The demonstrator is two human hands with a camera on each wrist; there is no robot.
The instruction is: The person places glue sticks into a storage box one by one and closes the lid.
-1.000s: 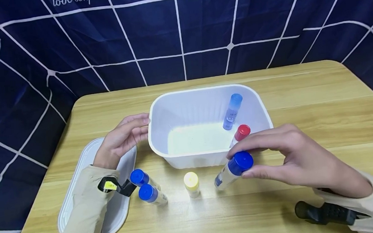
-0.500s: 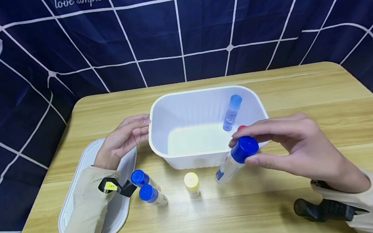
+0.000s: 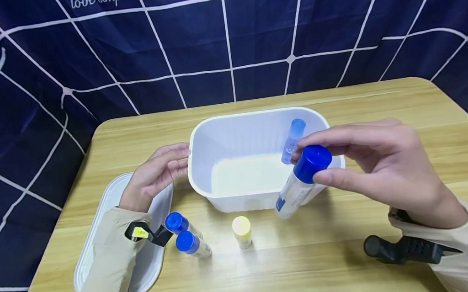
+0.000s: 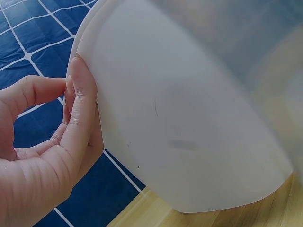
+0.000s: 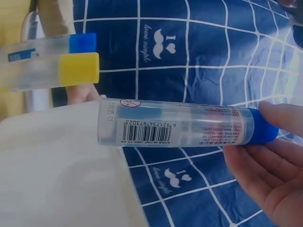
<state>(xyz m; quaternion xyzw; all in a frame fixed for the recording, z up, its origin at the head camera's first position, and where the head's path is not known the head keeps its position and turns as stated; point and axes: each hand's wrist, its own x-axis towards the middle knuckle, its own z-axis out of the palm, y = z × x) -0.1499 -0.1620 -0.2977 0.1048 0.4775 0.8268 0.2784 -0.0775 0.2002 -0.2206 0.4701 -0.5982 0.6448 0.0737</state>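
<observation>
My right hand (image 3: 388, 166) holds a blue-capped glue stick (image 3: 293, 194) by its cap, between thumb and fingers. The stick tilts in front of the right part of a white plastic bin (image 3: 235, 114), its lower end overlapping the front wall. In the right wrist view, the clear glue stick (image 5: 189, 124) shows its barcode label. My left hand (image 3: 155, 173) pinches the bin's left rim; the left wrist view shows its fingers against the bin wall (image 4: 184, 109). Inside the bin stands a translucent blue glue stick (image 3: 293, 140), partly covered by my right fingers.
Before the bin stands a yellow-capped glue stick (image 3: 242, 232). Left of it are two blue-capped glue sticks (image 3: 177, 223), close together. A white lid (image 3: 145, 272) lies under the left forearm. A dark blue gridded cloth (image 3: 192, 34) hangs behind the wooden table (image 3: 412, 109).
My right hand has lifted the blue-capped glue stick off the table, up and slightly right. The red-capped stick in the bin is now hidden behind that hand. The left hand stays at the rim.
</observation>
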